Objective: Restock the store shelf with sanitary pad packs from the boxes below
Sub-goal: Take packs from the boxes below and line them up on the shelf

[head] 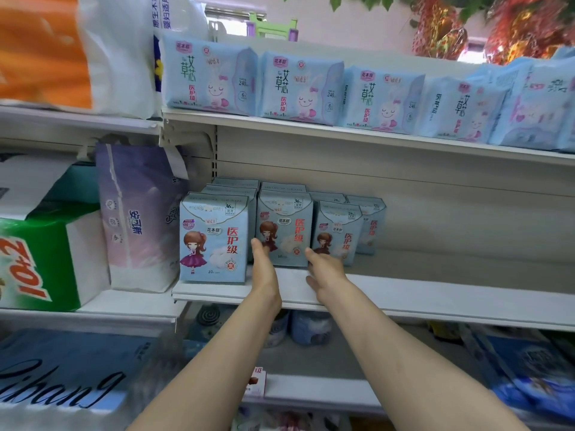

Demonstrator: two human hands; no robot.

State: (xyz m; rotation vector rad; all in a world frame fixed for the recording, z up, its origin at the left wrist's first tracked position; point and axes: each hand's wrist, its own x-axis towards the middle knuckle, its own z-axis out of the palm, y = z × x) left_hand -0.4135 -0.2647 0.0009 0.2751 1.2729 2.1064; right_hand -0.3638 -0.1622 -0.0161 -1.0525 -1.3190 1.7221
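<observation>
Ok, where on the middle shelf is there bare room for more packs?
Middle shelf: bare from the rightmost girl packs to the frame's right edge. Left end is crowded: pack rows against the purple bag, both hands at the front row.

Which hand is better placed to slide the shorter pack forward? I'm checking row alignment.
The right hand: its fingers already touch the shorter pack. The left hand sits one column over, at the middle pack.
</observation>
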